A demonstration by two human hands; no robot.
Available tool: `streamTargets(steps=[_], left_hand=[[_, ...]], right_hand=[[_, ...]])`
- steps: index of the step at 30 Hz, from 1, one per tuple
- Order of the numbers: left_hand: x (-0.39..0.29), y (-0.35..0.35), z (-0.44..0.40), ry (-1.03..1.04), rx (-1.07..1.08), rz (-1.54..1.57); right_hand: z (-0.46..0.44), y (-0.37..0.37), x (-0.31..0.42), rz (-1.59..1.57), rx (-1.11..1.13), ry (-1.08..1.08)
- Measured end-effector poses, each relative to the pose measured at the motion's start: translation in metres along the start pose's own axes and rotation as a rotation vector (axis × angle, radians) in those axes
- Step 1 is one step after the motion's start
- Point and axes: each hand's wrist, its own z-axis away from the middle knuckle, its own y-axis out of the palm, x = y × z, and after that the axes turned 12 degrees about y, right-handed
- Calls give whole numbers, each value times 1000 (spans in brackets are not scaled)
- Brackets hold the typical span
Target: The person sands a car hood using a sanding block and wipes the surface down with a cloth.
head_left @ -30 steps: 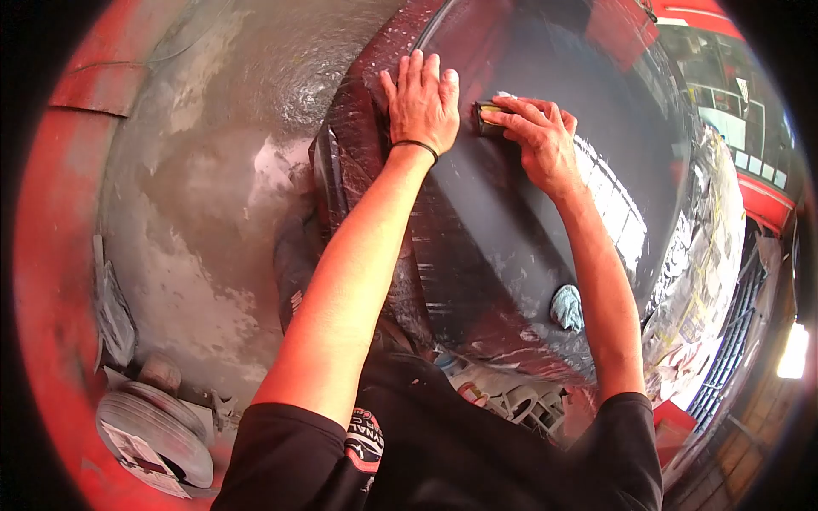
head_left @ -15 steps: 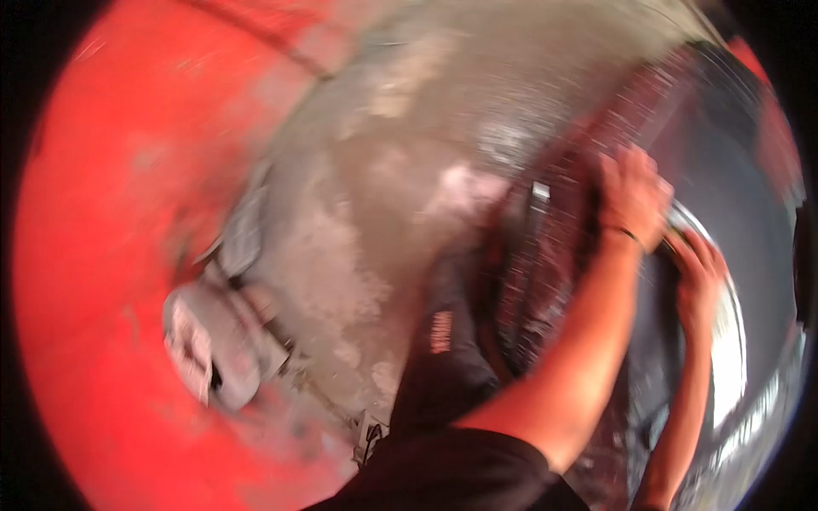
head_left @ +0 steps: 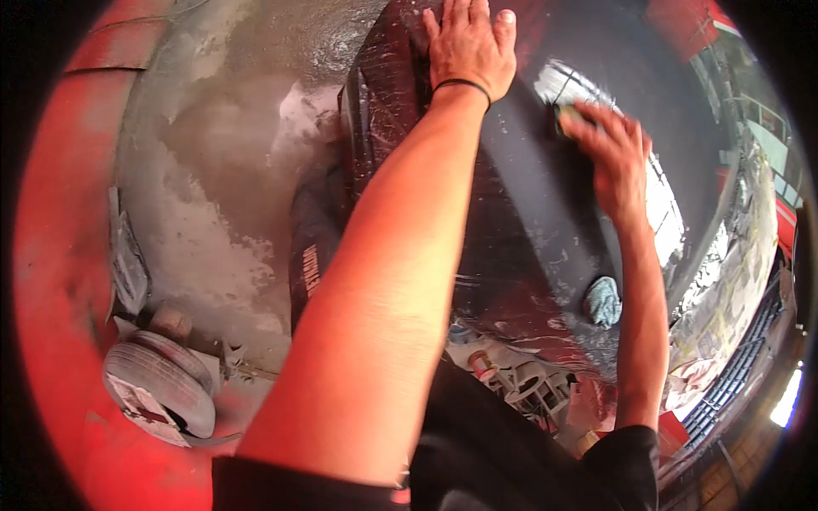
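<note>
Dark and yellowish, a small block (head_left: 559, 122) sits in the right grip (head_left: 617, 152), the left grip (head_left: 471, 56) spread wide.

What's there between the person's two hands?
In the head view, a stretch of dark panel lies between the left hand and the right hand, with a small block at the right fingertips.
</note>
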Motion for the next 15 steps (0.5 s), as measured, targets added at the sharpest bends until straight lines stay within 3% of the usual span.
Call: streamTargets(steps=[2, 4, 6, 7, 9, 11, 15], left_hand=[[12, 3, 3, -26, 156, -99], [14, 4, 3, -14, 113, -66], [18, 11, 5, 11, 50, -127], [10, 7, 3, -9, -9, 25], [10, 3, 5, -4, 19, 15], [12, 3, 6, 4, 29, 16], [12, -1, 6, 13, 53, 30]], right_hand=[[47, -15, -9, 18, 13, 32], [63, -15, -15, 22, 23, 47], [26, -9, -1, 38, -20, -6], [-1, 1, 8, 35, -32, -34], [-58, 22, 30, 26, -51, -105], [-57, 23, 32, 32, -60, -102], [30, -5, 7, -4, 4, -6]])
